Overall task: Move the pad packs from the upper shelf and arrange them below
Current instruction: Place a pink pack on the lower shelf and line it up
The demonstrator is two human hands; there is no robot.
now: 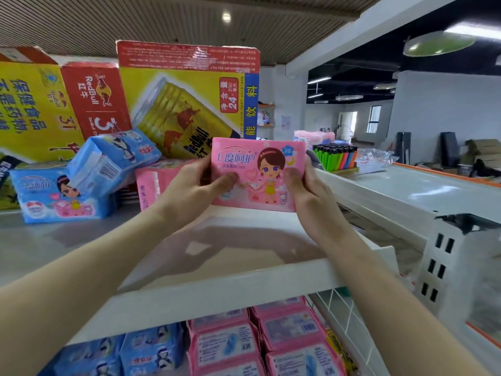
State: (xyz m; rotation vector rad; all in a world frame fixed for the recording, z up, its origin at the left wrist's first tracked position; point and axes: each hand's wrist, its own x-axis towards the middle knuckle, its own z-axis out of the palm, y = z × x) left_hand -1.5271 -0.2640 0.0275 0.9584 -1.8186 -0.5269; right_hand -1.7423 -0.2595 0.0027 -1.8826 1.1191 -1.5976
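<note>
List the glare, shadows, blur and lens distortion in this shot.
Head view: the wide-angle lens bows the front edge of the upper shelf; glare streaks the white counter at right; the arms cast a soft shadow on that shelf; the pink pack gripped by the left hand and right hand is sharp, the lower packs smeared.

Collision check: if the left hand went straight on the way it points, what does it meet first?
The left hand grips the pink pad pack; beyond that, probably the Red Bull carton standing behind it, though depth is unclear.
</note>
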